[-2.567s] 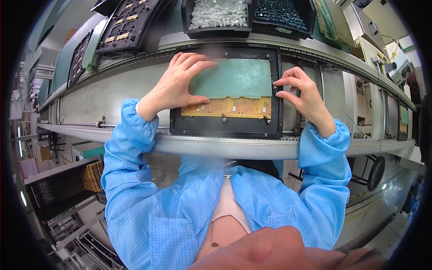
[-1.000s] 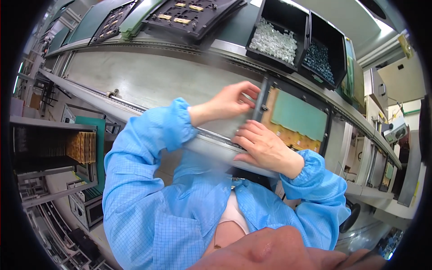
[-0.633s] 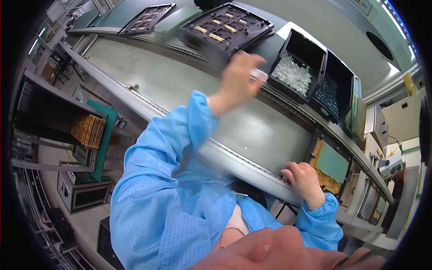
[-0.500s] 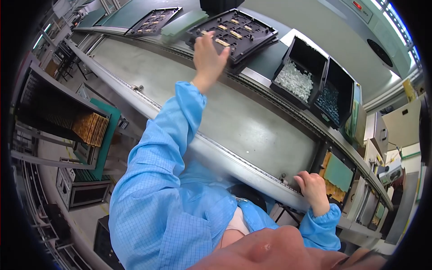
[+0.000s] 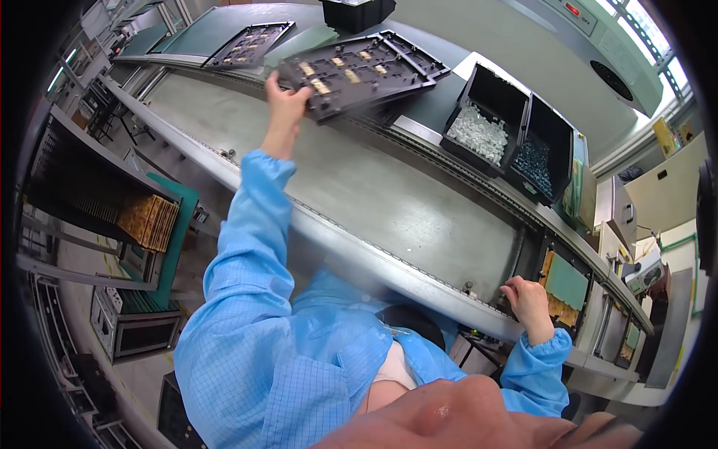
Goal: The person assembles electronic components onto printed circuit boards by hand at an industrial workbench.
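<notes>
On the far left, a rack (image 5: pixel 146 217) of gold-coloured boards stands below the conveyor (image 5: pixel 374 202). The left hand (image 5: pixel 286 96) reaches up and grips the near edge of a black tray (image 5: pixel 359 71), fingers closed on it, above the belt. Two black bins (image 5: pixel 516 138) sit further right. The right hand (image 5: pixel 527 299) rests loosely curled on the frame (image 5: pixel 565 288) holding a green board, grasping nothing.

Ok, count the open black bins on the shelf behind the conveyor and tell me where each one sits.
2, side by side right of the tilted black tray. The left bin holds whitish small parts; the right bin holds darker bluish parts. More may sit outside the view.
</notes>
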`<move>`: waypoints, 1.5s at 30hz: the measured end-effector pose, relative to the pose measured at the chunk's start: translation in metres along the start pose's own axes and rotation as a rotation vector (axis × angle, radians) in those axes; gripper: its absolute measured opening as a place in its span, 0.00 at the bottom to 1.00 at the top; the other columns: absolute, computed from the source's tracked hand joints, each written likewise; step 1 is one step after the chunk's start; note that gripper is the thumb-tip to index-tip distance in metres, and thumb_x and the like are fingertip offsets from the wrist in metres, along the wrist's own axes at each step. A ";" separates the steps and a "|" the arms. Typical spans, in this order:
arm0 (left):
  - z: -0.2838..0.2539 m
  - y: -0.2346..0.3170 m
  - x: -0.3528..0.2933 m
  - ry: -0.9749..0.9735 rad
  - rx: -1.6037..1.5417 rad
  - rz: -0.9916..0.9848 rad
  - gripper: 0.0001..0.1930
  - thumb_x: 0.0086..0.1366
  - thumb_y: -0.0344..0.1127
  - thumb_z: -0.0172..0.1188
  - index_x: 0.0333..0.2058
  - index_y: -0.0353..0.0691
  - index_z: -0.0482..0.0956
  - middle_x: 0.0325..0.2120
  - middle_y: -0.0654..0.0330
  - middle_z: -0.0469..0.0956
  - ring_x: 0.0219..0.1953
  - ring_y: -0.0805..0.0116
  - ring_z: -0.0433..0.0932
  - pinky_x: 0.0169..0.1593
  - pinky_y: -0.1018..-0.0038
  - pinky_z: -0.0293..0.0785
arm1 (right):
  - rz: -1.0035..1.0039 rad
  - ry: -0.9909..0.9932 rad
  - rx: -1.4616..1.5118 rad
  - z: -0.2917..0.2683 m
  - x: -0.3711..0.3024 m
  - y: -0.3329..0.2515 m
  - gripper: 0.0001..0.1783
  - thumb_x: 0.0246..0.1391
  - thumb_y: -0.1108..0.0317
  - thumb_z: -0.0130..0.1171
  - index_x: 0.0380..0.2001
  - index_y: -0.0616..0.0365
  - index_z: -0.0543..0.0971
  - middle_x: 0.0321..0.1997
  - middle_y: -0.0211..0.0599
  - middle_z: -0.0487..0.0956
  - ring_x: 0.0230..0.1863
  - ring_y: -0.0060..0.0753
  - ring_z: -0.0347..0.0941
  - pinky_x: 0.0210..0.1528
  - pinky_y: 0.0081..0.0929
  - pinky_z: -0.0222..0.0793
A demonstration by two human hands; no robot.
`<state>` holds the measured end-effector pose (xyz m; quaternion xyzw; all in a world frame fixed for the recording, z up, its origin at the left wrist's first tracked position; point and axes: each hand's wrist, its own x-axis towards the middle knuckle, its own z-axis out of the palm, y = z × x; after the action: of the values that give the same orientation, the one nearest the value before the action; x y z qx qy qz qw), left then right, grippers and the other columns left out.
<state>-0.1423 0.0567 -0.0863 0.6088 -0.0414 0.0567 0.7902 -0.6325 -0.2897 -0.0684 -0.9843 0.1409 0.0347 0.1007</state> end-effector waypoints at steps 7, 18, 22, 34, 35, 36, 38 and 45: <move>-0.116 0.074 -0.099 -0.164 -0.055 -0.056 0.45 0.57 0.20 0.63 0.70 0.46 0.51 0.42 0.52 0.79 0.36 0.71 0.80 0.33 0.80 0.76 | -0.097 0.090 0.432 0.005 0.031 -0.038 0.11 0.59 0.65 0.63 0.40 0.62 0.81 0.32 0.46 0.84 0.34 0.38 0.82 0.37 0.30 0.76; -0.041 0.032 -0.183 -0.620 -0.151 -0.493 0.43 0.59 0.20 0.62 0.70 0.42 0.51 0.48 0.49 0.79 0.43 0.69 0.81 0.44 0.76 0.80 | 0.312 -0.085 1.744 0.055 0.075 -0.077 0.23 0.71 0.53 0.48 0.53 0.63 0.75 0.45 0.35 0.82 0.40 0.23 0.79 0.42 0.21 0.77; -0.006 0.007 -0.178 -0.727 -0.069 -0.619 0.43 0.59 0.23 0.64 0.69 0.42 0.51 0.49 0.50 0.79 0.41 0.72 0.81 0.38 0.79 0.80 | 0.392 0.088 1.680 0.061 0.063 -0.059 0.20 0.69 0.58 0.53 0.51 0.66 0.76 0.44 0.35 0.82 0.40 0.21 0.79 0.41 0.20 0.77; 0.017 0.002 -0.183 -0.811 -0.025 -0.668 0.40 0.61 0.22 0.62 0.69 0.46 0.54 0.51 0.53 0.77 0.41 0.75 0.80 0.37 0.81 0.80 | 0.367 0.235 1.620 0.075 0.046 -0.044 0.20 0.66 0.68 0.55 0.56 0.70 0.71 0.47 0.39 0.81 0.45 0.23 0.78 0.49 0.20 0.76; 0.017 0.002 -0.183 -0.808 -0.024 -0.671 0.40 0.61 0.22 0.62 0.69 0.46 0.54 0.51 0.53 0.77 0.41 0.75 0.80 0.37 0.81 0.80 | 0.368 0.231 1.621 0.074 0.045 -0.046 0.20 0.66 0.68 0.55 0.56 0.70 0.71 0.47 0.39 0.81 0.45 0.23 0.78 0.49 0.20 0.76; 0.017 0.002 -0.184 -0.812 -0.026 -0.664 0.40 0.61 0.22 0.62 0.69 0.46 0.54 0.51 0.53 0.77 0.41 0.75 0.80 0.37 0.81 0.80 | 0.369 0.260 1.605 0.073 0.045 -0.047 0.20 0.66 0.69 0.55 0.56 0.70 0.71 0.48 0.39 0.81 0.46 0.23 0.78 0.49 0.20 0.76; 0.017 0.003 -0.185 -0.813 -0.030 -0.660 0.40 0.61 0.22 0.62 0.69 0.46 0.55 0.51 0.53 0.77 0.42 0.75 0.80 0.37 0.81 0.80 | 0.372 0.284 1.588 0.070 0.043 -0.050 0.20 0.66 0.69 0.55 0.57 0.70 0.71 0.48 0.40 0.81 0.46 0.24 0.78 0.49 0.20 0.76; 0.025 -0.011 -0.171 -0.855 0.023 -0.663 0.39 0.61 0.21 0.60 0.69 0.48 0.56 0.52 0.54 0.77 0.40 0.77 0.78 0.34 0.84 0.75 | 0.397 0.295 1.567 0.073 0.046 -0.040 0.22 0.65 0.70 0.58 0.57 0.72 0.69 0.47 0.40 0.81 0.45 0.23 0.78 0.49 0.18 0.75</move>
<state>-0.3104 0.0233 -0.1134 0.5666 -0.1643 -0.4479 0.6718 -0.5801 -0.2496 -0.1365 -0.5797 0.3077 -0.1863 0.7311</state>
